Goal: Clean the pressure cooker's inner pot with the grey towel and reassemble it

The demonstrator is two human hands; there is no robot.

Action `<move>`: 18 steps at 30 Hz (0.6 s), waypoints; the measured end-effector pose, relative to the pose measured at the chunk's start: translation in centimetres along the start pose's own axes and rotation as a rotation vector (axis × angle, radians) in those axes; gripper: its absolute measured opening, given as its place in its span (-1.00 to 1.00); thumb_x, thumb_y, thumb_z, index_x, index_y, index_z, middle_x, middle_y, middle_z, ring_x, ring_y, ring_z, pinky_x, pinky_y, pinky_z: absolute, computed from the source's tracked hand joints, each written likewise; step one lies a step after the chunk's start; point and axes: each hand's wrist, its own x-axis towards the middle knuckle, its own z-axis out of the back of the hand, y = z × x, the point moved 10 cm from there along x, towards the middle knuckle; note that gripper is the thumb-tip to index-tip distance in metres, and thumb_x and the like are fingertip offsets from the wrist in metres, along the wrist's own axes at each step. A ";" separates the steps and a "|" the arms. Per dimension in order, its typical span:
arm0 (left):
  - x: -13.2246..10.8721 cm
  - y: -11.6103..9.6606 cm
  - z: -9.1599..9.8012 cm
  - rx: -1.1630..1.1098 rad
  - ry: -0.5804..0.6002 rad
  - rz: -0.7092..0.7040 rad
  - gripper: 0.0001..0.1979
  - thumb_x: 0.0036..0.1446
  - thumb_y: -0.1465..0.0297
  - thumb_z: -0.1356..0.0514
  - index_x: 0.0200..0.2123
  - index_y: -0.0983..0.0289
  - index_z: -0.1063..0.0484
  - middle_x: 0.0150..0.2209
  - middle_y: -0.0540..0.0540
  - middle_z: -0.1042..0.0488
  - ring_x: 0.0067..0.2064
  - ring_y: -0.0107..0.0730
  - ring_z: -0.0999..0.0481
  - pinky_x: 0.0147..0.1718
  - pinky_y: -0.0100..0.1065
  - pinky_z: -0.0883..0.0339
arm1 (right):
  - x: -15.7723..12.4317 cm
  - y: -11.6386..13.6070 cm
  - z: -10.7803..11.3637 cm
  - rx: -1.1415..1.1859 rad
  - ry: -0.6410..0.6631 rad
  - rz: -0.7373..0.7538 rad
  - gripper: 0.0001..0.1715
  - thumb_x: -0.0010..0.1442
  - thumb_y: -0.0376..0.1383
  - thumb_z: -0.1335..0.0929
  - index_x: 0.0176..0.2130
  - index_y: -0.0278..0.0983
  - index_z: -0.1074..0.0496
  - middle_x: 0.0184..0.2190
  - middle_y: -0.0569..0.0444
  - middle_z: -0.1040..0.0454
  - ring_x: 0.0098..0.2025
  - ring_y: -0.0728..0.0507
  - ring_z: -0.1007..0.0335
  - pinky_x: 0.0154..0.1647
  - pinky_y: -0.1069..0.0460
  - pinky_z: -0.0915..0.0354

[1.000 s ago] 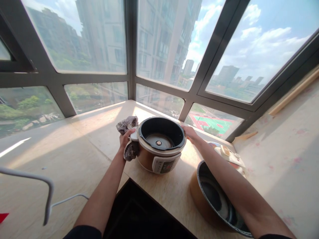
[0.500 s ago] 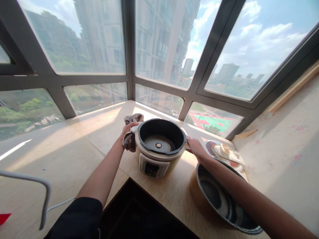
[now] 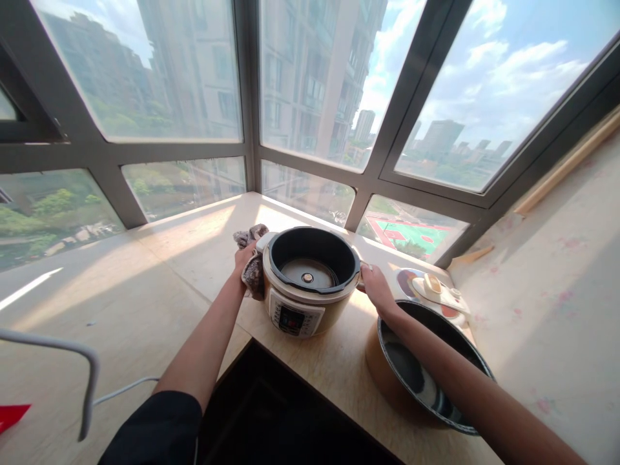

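An electric pressure cooker [image 3: 317, 320] stands in front of me without its lid. Its dark inside is bare, with a small round knob in the middle of the bottom. At its left side my left hand [image 3: 245, 258] is closed on a bunched brown-grey cloth [image 3: 253, 274], next to the white side handle [image 3: 264, 242]. My right hand [image 3: 376, 284] has its fingers wrapped about the handle on the right side. Under my right forearm sits the inner pot [image 3: 387, 381], tan outside and dark inside, partly hidden by the arm.
A cream lid [image 3: 438, 294] lies by the wall at the right, behind the inner pot. A dark recess [image 3: 285, 413] opens in the pale countertop [image 3: 159, 290] before me. On the left are a grey bent tube [image 3: 90, 368] and a red piece [image 3: 13, 416]. Windows enclose the back.
My left hand and the cloth have shifted; the thumb that lay over the left handle is now at its outer side. The cooker appears slightly turned. My right hand keeps its hold.
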 end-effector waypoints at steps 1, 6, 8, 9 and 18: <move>-0.8 0.7 0.8 0.024 -0.002 0.023 -0.75 -0.33 0.43 -0.49 -0.51 0.24 -0.53 -0.45 0.16 -0.56 -0.14 0.04 -0.60 -0.21 -0.21 -0.41 | 0.0 -0.1 0.0 -0.006 -0.008 0.000 -0.67 0.16 -0.02 -0.31 -0.32 -0.23 -0.40 -0.31 0.03 -0.44 -0.24 -0.16 -0.43 -0.36 0.02 -0.48; -5.3 4.4 4.7 0.103 -0.038 0.103 -0.82 -0.25 0.45 -0.44 -0.51 0.26 -0.52 -0.53 0.10 -0.52 -0.20 -0.04 -0.60 -0.14 -0.18 -0.42 | 0.1 -0.2 -0.1 0.020 -0.011 0.017 -0.66 0.17 -0.01 -0.31 -0.26 -0.22 -0.40 -0.25 0.01 -0.47 -0.22 -0.16 -0.45 -0.37 0.03 -0.48; -7.2 5.6 5.7 0.113 -0.072 0.110 -0.85 -0.19 0.43 -0.41 -0.49 0.27 -0.52 -0.50 0.11 -0.53 -0.20 -0.08 -0.61 -0.10 -0.16 -0.43 | 0.1 -0.3 -0.1 0.016 -0.019 0.013 -0.65 0.17 -0.01 -0.30 -0.24 -0.22 -0.40 -0.25 0.01 -0.48 -0.24 -0.16 -0.46 -0.36 0.01 -0.48; -8.1 6.0 6.0 0.110 -0.096 0.104 -0.86 -0.16 0.42 -0.40 -0.47 0.28 -0.52 -0.47 0.12 -0.55 -0.19 -0.10 -0.61 -0.08 -0.16 -0.43 | 0.1 -0.3 -0.1 0.010 -0.022 0.012 -0.64 0.17 0.00 -0.30 -0.24 -0.22 -0.40 -0.25 0.01 -0.49 -0.26 -0.16 -0.47 -0.36 0.00 -0.48; -18.4 8.4 8.5 0.059 -0.278 -0.006 -0.78 -0.04 0.32 -0.38 -0.29 0.26 -0.54 -0.20 0.19 -0.63 0.00 -0.03 -0.61 0.08 -0.04 -0.42 | 0.2 -0.3 -0.2 -0.034 -0.021 0.034 -0.65 0.17 0.01 -0.28 -0.28 -0.21 -0.38 -0.34 0.02 -0.50 -0.36 -0.16 -0.48 -0.38 -0.03 -0.41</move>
